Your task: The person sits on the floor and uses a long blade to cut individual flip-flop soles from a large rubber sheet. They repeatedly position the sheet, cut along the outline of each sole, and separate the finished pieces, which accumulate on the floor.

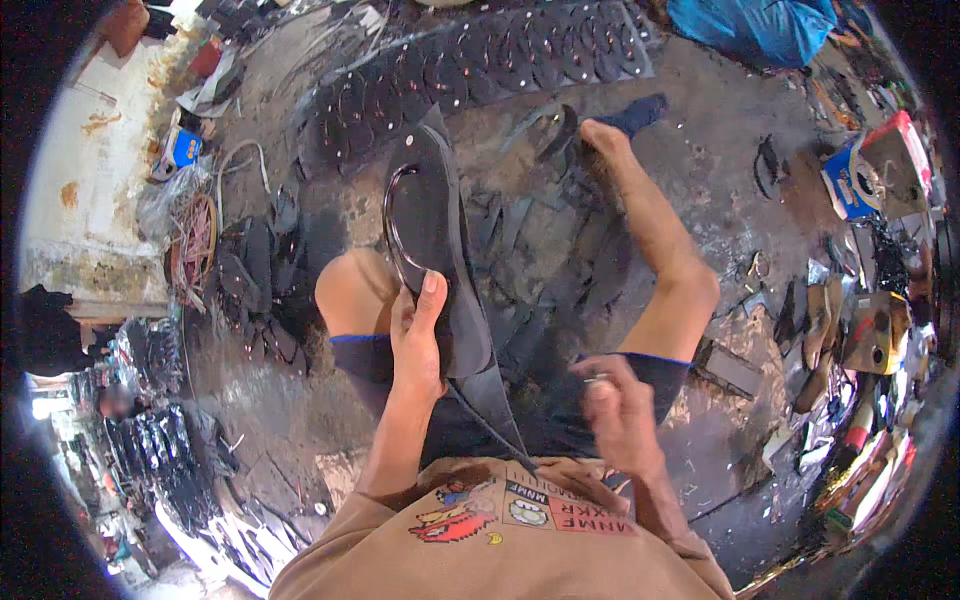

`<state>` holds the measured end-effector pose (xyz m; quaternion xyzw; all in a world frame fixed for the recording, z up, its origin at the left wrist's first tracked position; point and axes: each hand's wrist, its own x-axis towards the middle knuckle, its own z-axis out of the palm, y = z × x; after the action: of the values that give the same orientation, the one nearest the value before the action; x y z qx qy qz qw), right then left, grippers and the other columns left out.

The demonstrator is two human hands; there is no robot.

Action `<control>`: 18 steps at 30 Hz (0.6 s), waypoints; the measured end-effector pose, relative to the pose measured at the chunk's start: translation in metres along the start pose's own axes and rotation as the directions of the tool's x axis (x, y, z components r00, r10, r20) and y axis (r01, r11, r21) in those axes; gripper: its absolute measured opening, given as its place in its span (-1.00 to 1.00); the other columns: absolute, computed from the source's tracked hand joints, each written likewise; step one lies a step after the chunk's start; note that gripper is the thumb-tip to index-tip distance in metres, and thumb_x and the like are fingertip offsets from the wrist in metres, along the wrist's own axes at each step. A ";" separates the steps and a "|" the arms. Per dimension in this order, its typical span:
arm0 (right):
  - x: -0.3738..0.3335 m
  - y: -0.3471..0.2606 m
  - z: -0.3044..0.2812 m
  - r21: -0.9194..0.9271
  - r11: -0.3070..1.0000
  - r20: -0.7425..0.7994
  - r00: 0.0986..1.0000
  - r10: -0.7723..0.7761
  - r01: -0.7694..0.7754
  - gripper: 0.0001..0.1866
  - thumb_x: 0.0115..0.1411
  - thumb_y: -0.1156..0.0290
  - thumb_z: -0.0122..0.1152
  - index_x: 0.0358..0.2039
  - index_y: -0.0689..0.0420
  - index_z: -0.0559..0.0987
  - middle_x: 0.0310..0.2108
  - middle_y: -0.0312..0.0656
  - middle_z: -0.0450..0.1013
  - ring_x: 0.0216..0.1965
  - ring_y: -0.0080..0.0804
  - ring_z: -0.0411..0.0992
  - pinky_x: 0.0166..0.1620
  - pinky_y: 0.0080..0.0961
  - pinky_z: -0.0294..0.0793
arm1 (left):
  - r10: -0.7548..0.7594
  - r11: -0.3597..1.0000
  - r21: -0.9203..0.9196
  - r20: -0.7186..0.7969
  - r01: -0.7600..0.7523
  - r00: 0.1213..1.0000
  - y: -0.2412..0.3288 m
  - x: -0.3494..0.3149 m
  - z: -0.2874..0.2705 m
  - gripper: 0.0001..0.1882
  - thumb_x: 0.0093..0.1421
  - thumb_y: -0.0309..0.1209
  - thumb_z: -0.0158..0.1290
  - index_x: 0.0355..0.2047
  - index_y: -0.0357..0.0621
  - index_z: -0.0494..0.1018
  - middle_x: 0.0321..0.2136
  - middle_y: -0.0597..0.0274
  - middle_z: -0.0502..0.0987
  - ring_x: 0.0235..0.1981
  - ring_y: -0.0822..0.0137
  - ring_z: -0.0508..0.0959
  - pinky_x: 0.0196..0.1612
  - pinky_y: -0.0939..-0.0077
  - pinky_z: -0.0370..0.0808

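A black flip-flop sandal (432, 240) stands nearly upright in front of me, toe end pointing away. My left hand (415, 335) grips it at the lower left edge, thumb on top and fingers hidden behind it. A glossy dark strap (391, 225) curves along its left side. Below the heel, a black strip (488, 405) slants across my lap. To the right and apart from the sandal, my right hand (622, 412) is closed over my right thigh. A small pale glint shows at its fingers; motion blur hides what they hold.
Across the far floor lies a dark sheet with several curved black straps (480, 60). Black scraps (530, 240) cover the ground between my legs. Around them are a blue plastic bag (755, 28), a blue box (853, 182), a yellow box (878, 335) and a bundle of pinkish cords (195, 240).
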<state>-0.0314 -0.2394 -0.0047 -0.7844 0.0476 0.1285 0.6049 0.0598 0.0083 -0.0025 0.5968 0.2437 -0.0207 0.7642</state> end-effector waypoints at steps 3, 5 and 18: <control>0.008 0.003 0.028 -0.076 0.994 0.243 0.965 0.097 -0.081 -0.67 0.46 0.18 0.09 0.00 0.19 0.46 -0.49 0.22 0.50 -0.38 0.32 0.53 -0.29 0.01 0.46 | 0.018 0.999 -0.037 0.018 -0.017 1.000 -0.003 0.000 -0.009 -0.44 0.43 -0.06 0.15 0.23 -0.23 0.43 0.03 0.27 0.57 0.01 0.42 0.53 0.12 0.46 0.45; 0.006 0.005 0.028 -0.170 0.984 0.296 0.949 0.109 -0.060 -0.67 0.47 0.15 0.07 -0.02 0.19 0.46 -0.48 0.24 0.50 -0.35 0.35 0.53 -0.27 0.07 0.46 | 0.020 0.999 -0.031 -0.006 -0.020 1.000 -0.004 0.002 -0.011 -0.43 0.44 -0.07 0.14 0.26 -0.25 0.40 0.06 0.25 0.56 0.04 0.40 0.53 0.16 0.44 0.43; 0.104 0.020 0.073 -0.263 0.945 0.217 0.966 -0.139 0.195 -0.60 0.47 -0.01 0.06 -0.17 0.12 0.45 -0.47 0.15 0.53 -0.36 0.32 0.52 -0.34 0.12 0.41 | -0.108 0.992 -0.075 -0.087 0.101 0.990 -0.001 0.000 -0.013 -0.27 0.27 -0.12 0.34 0.25 -0.33 0.33 0.00 0.11 0.56 -0.02 0.32 0.58 0.02 0.40 0.58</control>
<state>0.0537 -0.1661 -0.0677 -0.8473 -0.0978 0.1586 0.4973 0.0543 0.0201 -0.0058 0.5561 0.3097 -0.0248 0.7709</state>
